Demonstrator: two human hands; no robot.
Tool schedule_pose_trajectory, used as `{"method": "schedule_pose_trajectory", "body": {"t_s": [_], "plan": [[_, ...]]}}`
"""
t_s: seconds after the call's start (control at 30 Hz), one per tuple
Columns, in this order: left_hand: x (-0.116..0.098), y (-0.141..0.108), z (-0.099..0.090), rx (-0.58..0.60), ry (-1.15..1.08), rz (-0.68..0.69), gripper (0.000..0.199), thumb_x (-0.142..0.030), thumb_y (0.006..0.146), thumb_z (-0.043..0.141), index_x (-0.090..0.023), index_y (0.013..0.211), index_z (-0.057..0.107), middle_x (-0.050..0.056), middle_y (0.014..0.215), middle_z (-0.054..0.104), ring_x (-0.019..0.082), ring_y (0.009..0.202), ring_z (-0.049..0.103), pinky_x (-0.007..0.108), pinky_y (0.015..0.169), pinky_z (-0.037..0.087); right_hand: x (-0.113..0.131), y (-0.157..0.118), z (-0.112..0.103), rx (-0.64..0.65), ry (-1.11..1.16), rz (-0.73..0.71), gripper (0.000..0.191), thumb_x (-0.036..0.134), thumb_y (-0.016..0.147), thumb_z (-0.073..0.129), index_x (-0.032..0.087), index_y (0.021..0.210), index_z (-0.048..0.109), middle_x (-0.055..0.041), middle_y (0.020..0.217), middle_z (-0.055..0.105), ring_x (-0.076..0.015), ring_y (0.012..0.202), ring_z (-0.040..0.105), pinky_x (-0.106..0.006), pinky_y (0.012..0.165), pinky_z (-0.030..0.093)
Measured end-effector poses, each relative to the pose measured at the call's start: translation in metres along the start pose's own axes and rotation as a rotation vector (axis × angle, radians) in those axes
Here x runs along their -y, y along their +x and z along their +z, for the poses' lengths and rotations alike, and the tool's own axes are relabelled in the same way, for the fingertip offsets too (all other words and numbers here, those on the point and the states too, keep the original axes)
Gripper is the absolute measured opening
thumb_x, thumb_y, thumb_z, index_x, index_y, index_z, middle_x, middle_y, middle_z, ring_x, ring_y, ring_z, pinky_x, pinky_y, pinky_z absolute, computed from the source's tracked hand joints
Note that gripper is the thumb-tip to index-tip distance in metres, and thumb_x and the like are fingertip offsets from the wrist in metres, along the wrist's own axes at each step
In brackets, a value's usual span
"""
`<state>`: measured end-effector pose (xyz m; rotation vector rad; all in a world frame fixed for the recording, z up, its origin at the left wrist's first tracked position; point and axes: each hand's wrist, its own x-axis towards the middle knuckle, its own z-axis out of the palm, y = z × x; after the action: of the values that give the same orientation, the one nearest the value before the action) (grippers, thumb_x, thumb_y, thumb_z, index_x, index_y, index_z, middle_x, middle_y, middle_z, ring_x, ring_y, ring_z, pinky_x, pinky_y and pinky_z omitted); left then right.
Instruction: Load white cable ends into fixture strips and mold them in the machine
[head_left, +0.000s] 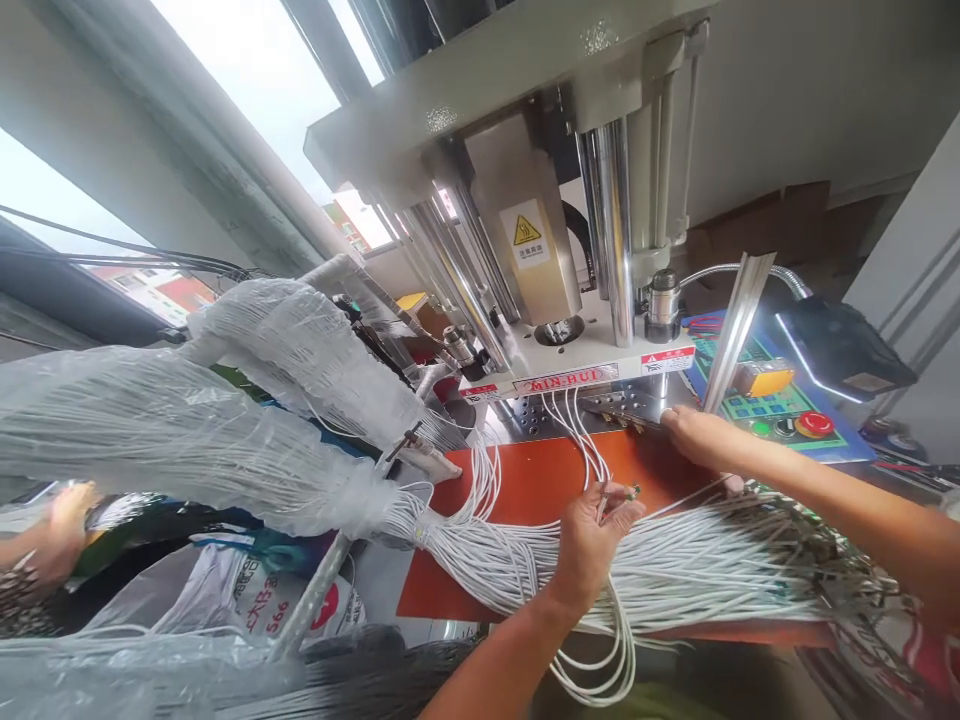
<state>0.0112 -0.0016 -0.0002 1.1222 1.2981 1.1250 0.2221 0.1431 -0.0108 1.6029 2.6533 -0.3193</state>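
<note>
My left hand is closed around a few white cables, whose loop hangs below it. A small green piece shows at its fingertips. My right hand reaches to the metal bed of the press, at a flat metal piece; its fingertips are partly hidden, so what it holds is unclear. Several white cables run from under the press head toward my left hand. A thick bundle of white cables lies across the orange-brown board beneath my hands.
Plastic-wrapped cable bundles hang on a metal frame at left. The control panel with a red button, a metal bar and a lamp stand at right. Another person's hand shows at far left.
</note>
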Motion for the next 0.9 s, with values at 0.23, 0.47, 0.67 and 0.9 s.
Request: {"method": "schedule_pose_trajectory", "body": {"t_s": [0.23,0.47,0.67,0.9], "plan": [[-0.001,-0.008,-0.005,0.068,0.187,0.125,0.019,-0.035,0.087,0.061,-0.017,0.092,0.069,0.006,0.085,0.074,0.017,0.077,0.068,0.024,0.069,0.051,0.043,-0.056,-0.019,0.304,0.603,0.262,0.027,0.016,0.083,0.042,0.019,0.11,0.044,-0.0006,0.069,0.061,-0.0094,0.041,0.049,-0.02,0.04,0.029],[0.001,-0.01,0.008,0.135,0.451,0.346,0.01,-0.026,0.082,0.065,-0.021,0.087,0.073,0.004,0.082,0.071,0.015,0.071,0.06,0.026,0.073,0.047,0.061,-0.097,0.014,0.091,0.898,0.072,0.025,0.031,0.088,0.046,0.022,0.111,0.049,-0.0018,0.083,0.064,-0.0131,0.058,0.055,-0.026,0.056,0.046],[0.002,-0.003,0.014,0.158,0.517,0.303,0.013,-0.028,0.084,0.061,-0.022,0.087,0.073,0.006,0.08,0.068,0.017,0.072,0.058,0.027,0.073,0.045,0.059,-0.096,0.02,-0.053,0.863,-0.086,0.031,0.026,0.089,0.042,0.022,0.117,0.053,-0.0057,0.09,0.067,-0.0219,0.086,0.059,-0.036,0.08,0.047],[0.003,-0.001,0.019,0.145,0.526,0.286,0.014,-0.028,0.084,0.061,-0.022,0.086,0.073,0.005,0.08,0.068,0.017,0.073,0.058,0.027,0.073,0.046,0.059,-0.099,0.016,-0.035,0.876,-0.077,0.034,0.028,0.089,0.04,0.021,0.121,0.05,-0.0055,0.092,0.066,-0.019,0.079,0.059,-0.032,0.075,0.046]]}}
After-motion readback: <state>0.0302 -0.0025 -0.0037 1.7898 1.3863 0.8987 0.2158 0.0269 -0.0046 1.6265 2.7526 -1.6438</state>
